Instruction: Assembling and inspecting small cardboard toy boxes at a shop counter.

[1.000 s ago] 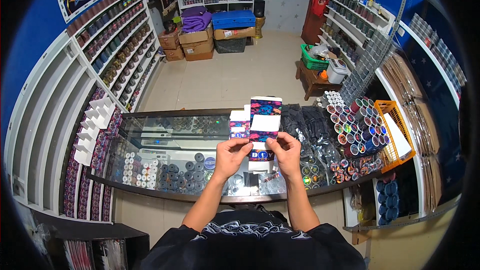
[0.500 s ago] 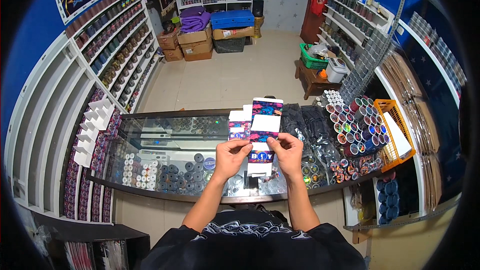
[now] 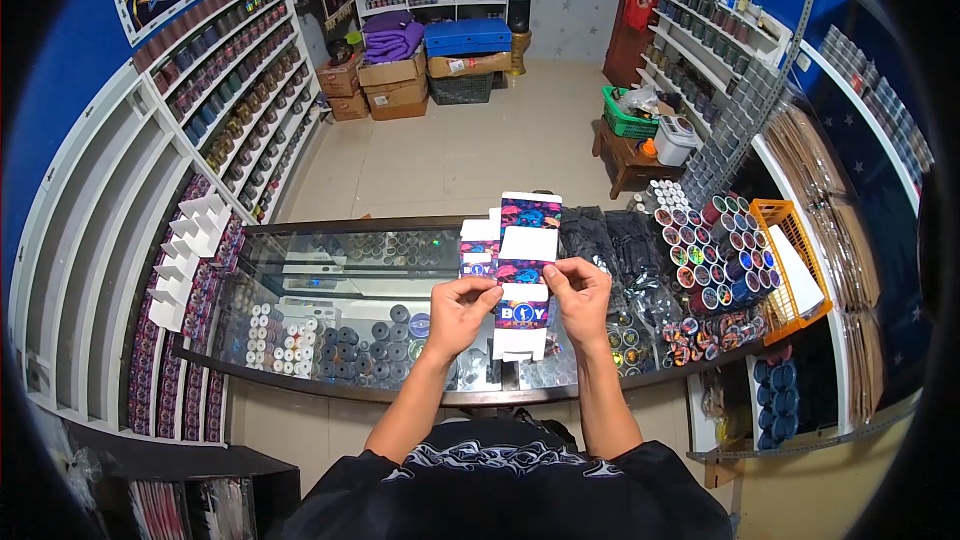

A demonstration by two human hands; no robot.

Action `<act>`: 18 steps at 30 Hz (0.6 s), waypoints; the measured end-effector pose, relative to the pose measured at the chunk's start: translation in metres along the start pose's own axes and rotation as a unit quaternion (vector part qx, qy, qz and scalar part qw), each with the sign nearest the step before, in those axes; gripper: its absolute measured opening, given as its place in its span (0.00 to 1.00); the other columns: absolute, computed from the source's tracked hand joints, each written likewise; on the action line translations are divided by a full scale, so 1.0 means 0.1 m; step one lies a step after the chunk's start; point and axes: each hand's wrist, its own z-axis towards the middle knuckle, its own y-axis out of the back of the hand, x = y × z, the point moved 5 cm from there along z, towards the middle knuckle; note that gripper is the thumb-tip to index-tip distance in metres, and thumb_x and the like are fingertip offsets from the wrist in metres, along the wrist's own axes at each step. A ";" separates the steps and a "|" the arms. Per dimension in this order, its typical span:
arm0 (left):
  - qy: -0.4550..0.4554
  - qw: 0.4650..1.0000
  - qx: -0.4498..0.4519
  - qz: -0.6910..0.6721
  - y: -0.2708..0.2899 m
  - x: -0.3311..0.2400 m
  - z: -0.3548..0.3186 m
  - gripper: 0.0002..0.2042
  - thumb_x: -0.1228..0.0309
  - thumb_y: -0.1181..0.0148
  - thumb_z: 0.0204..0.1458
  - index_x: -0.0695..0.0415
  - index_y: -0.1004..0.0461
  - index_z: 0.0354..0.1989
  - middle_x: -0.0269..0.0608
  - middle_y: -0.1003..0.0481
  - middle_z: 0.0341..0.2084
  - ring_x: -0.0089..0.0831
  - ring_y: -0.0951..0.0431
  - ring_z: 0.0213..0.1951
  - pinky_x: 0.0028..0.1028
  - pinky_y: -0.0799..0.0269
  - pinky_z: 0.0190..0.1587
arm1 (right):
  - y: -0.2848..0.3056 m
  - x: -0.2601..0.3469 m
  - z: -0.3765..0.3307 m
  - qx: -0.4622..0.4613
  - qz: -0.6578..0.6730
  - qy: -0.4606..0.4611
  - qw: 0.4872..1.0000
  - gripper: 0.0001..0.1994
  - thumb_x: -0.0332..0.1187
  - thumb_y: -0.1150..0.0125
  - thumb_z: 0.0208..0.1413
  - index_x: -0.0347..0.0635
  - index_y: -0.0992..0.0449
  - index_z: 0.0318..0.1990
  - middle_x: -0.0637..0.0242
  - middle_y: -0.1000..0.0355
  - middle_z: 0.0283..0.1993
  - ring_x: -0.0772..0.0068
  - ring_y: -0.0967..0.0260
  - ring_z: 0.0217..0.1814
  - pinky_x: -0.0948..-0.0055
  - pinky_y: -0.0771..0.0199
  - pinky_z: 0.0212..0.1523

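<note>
Between both hands, above the glass counter, is an unfolded printed cardboard box (image 3: 527,243). It is a long strip with purple, pink and blue panels, white panels and a flap at its lower end. My left hand (image 3: 460,318) pinches its left edge with thumb and fingertips. On the opposite edge, my right hand (image 3: 583,305) grips it with the thumb on top; the fingers behind are partly hidden. More box cardboard with the same print (image 3: 480,233) shows just left of the held one, partly covered by it.
The glass counter (image 3: 400,230) holds white spools (image 3: 283,340), dark spools (image 3: 365,350) and black plastic-wrapped packs (image 3: 620,240). Many round-topped reels (image 3: 700,240) are stacked at the right beside an orange basket (image 3: 795,270). White folded inserts (image 3: 188,260) stand on printed boxes at the left.
The unfolded box has tilted a little, its lower end now showing more fully toward me. My right hand has shifted slightly up and right; my left hand has barely moved.
</note>
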 end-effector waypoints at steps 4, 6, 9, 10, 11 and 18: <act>-0.009 1.000 -0.013 0.000 0.06 0.01 0.02 0.06 0.76 0.35 0.51 0.67 0.21 0.34 0.35 0.22 0.25 0.16 0.27 0.27 0.17 0.31 0.31 | -0.02 -0.09 0.04 0.035 0.054 -0.037 0.997 0.06 0.25 0.35 0.53 0.31 0.21 0.36 0.68 0.23 0.29 0.84 0.30 0.29 0.84 0.31 0.31; 0.004 1.000 -0.019 -0.013 0.07 0.01 0.01 0.06 0.76 0.35 0.51 0.67 0.21 0.34 0.35 0.22 0.25 0.16 0.26 0.28 0.17 0.31 0.31 | -0.03 -0.09 0.05 0.052 0.062 -0.051 0.995 0.07 0.25 0.35 0.53 0.31 0.21 0.37 0.67 0.23 0.30 0.83 0.29 0.30 0.83 0.30 0.32; -0.005 0.999 -0.028 -0.020 0.09 0.00 0.01 0.06 0.76 0.35 0.51 0.67 0.21 0.34 0.34 0.22 0.25 0.16 0.26 0.28 0.17 0.31 0.31 | -0.03 -0.09 0.06 0.062 0.058 -0.064 0.994 0.08 0.25 0.35 0.52 0.31 0.21 0.38 0.66 0.23 0.30 0.82 0.28 0.31 0.82 0.29 0.33; -0.004 0.999 -0.028 -0.020 0.09 0.00 0.01 0.06 0.76 0.35 0.51 0.67 0.21 0.34 0.34 0.22 0.25 0.16 0.26 0.28 0.17 0.31 0.31 | -0.03 -0.08 0.07 0.071 0.058 -0.078 0.993 0.08 0.25 0.35 0.51 0.31 0.21 0.38 0.65 0.23 0.30 0.82 0.28 0.31 0.82 0.29 0.34; -0.003 0.999 -0.025 -0.023 0.08 -0.01 0.01 0.06 0.76 0.35 0.51 0.66 0.21 0.34 0.34 0.22 0.25 0.16 0.26 0.28 0.17 0.31 0.31 | -0.03 -0.08 0.08 0.078 0.057 -0.092 0.991 0.07 0.25 0.35 0.51 0.31 0.22 0.37 0.65 0.23 0.30 0.81 0.28 0.31 0.81 0.28 0.34; -0.007 1.000 -0.011 -0.017 0.06 -0.01 0.00 0.06 0.76 0.34 0.50 0.66 0.20 0.34 0.35 0.22 0.26 0.16 0.26 0.28 0.17 0.30 0.32 | -0.05 -0.01 0.08 0.061 0.105 -0.056 0.991 0.06 0.24 0.36 0.51 0.31 0.22 0.36 0.66 0.23 0.29 0.81 0.28 0.30 0.81 0.28 0.33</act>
